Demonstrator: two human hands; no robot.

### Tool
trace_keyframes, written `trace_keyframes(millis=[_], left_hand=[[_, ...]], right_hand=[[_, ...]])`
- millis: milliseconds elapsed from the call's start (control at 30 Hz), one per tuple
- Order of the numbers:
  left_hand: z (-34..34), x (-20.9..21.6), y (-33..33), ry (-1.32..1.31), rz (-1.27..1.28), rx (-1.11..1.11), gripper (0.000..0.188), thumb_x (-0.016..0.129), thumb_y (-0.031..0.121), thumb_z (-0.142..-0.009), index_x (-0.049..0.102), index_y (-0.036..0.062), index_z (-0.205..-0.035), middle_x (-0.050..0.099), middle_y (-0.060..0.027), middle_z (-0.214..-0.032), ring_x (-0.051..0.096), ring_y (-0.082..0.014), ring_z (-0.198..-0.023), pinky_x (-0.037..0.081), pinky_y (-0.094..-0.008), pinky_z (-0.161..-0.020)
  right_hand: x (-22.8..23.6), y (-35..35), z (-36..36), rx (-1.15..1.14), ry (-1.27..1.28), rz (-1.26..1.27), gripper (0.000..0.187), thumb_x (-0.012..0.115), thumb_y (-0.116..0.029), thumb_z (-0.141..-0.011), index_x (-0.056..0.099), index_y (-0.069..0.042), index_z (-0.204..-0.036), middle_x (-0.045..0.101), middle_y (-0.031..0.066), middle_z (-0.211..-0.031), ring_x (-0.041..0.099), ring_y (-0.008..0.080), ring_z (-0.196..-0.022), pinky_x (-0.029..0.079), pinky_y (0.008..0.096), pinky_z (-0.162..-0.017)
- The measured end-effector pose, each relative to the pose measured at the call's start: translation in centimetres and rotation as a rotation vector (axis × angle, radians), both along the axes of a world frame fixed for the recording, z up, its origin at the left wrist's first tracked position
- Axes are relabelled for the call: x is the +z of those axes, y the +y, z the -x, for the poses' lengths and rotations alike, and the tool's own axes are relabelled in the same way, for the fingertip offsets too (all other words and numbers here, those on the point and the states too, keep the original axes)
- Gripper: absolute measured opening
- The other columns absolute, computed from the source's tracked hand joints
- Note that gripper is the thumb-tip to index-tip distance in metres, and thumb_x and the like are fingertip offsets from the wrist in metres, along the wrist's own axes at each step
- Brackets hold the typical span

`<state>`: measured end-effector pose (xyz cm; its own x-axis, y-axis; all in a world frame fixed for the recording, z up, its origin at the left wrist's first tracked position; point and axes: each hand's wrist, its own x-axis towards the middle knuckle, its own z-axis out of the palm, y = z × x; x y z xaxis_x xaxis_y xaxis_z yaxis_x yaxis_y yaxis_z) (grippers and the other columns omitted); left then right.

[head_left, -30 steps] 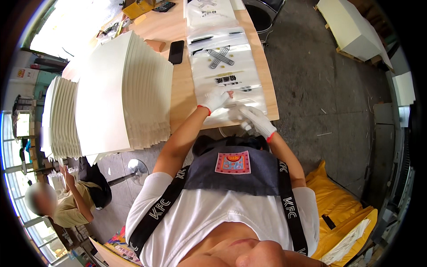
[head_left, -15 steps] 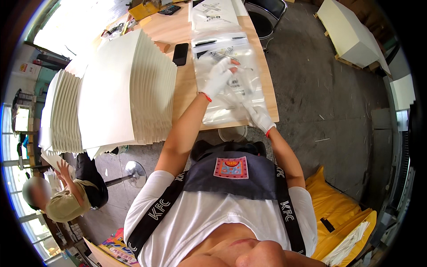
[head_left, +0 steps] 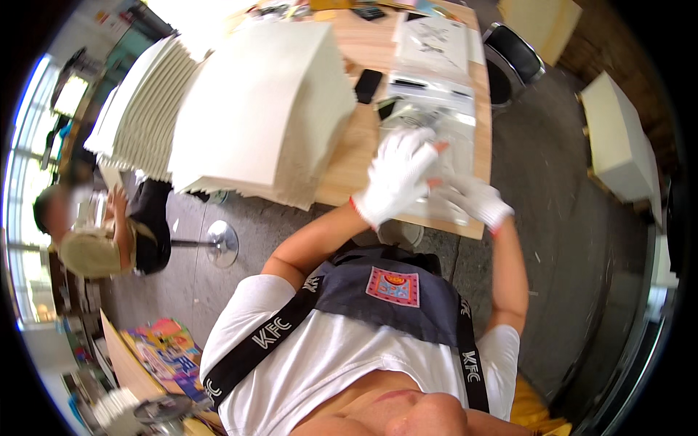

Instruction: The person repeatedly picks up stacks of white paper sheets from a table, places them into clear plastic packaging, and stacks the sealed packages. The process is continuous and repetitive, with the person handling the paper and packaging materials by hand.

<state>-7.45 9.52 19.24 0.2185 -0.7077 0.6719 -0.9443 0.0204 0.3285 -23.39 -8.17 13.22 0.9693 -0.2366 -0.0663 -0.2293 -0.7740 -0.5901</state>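
Note:
My left hand, in a white glove with bare fingertips, is over the lower part of a stack of clear plastic bags on the table. Its thumb and forefinger stand apart, and nothing shows between them. Close by on the right, my right hand, also gloved, reaches over the bags' near edge. Its fingers point toward the left hand and are smeared by motion; whether they pinch a bag cannot be made out. Beyond the bags lies a white printed sheet with pencil drawings.
Tall stacks of white sheets fill the table's left side. A black phone lies beside the bags. A black chair stands past the table's right edge, and a white block on a pallet farther right. Another person sits at left.
The whole view has shifted, so table and stacks appear farther right. My hands have come nearer to me, toward the bags' near edge, and closer together.

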Motion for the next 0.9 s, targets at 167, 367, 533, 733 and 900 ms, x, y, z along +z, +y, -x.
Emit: trace_keyframes(millis=[167,367,533,733,900], left_hand=[[-0.1,0.1,10.4,0.025,0.122,-0.208,0.034,0.079,0.01,-0.064,0.069,0.0131,-0.097,0.065,-0.0053,-0.105,0.062,-0.0299,-0.1,0.051,-0.0423,-0.087],[-0.6,-0.8,16.3,0.081,0.04,0.07,0.018,0.077,0.008,-0.07,0.071,0.0097,-0.087,0.063,-0.0042,-0.075,0.06,-0.0272,-0.068,0.047,-0.0379,-0.059],[-0.8,-1.9,19.5,0.231,0.021,0.137,0.024,0.074,0.005,-0.072,0.07,0.012,-0.095,0.069,-0.0039,-0.09,0.064,-0.0258,-0.079,0.052,-0.0363,-0.066],[-1.2,-0.9,22.6,0.963,-0.023,0.096,0.024,0.059,0.004,-0.093,0.064,0.0026,-0.116,0.067,-0.0027,-0.101,0.059,-0.0086,-0.083,0.049,-0.0282,-0.075],[-4.2,-1.7,25.4,1.753,0.22,-0.268,0.038,0.05,0.033,-0.101,0.057,0.0019,-0.12,0.066,-0.0154,-0.114,0.06,-0.0185,-0.086,0.05,-0.0342,-0.084]], right_hand=[[16.6,6.7,-1.3,-0.075,-0.021,-0.208,0.022,0.065,-0.028,-0.09,0.073,-0.008,-0.094,0.071,0.0115,-0.086,0.069,0.0209,-0.072,0.051,0.031,-0.068],[15.8,16.7,-11.8,0.487,-0.748,0.181,0.038,0.074,-0.029,-0.08,0.066,-0.012,-0.114,0.066,0.0063,-0.114,0.065,0.0264,-0.09,0.052,0.0371,-0.08],[13.0,19.6,-17.3,0.549,-0.832,0.497,0.039,0.074,-0.031,-0.078,0.065,-0.018,-0.114,0.064,-0.0005,-0.118,0.064,0.0201,-0.08,0.052,0.0321,-0.071],[13.2,19.4,-18.8,0.576,-0.911,0.424,0.031,0.074,-0.026,-0.079,0.069,-0.016,-0.108,0.069,0.0016,-0.108,0.067,0.0216,-0.075,0.053,0.031,-0.066],[14.2,17.8,-17.0,0.53,-1.019,0.148,0.024,0.071,-0.024,-0.082,0.07,-0.019,-0.106,0.072,-0.0012,-0.104,0.065,0.0199,-0.068,0.05,0.0323,-0.059]])
